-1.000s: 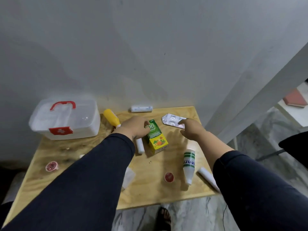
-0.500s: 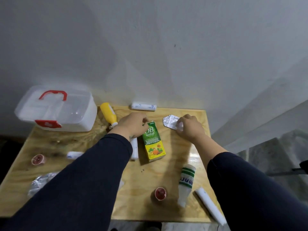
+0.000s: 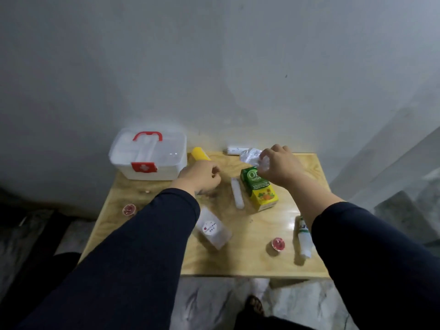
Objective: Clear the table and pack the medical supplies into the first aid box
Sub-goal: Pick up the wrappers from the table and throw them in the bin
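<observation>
Near my two hands I count one first aid box (image 3: pixel 147 158), one green carton (image 3: pixel 258 189), two small red cups (image 3: pixel 129 209) (image 3: pixel 278 244), two white rolls (image 3: pixel 237 195) (image 3: pixel 234 150), one yellow bottle (image 3: pixel 200 154), one white bottle (image 3: pixel 303 236), one clear packet (image 3: pixel 212 231).

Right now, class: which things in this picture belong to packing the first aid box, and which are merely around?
Belong to the job:
first aid box
blister pack in the right hand
green carton
yellow bottle
white roll
green-striped bottle

Merely around:
wooden table
grey wall
sandalled foot
</observation>
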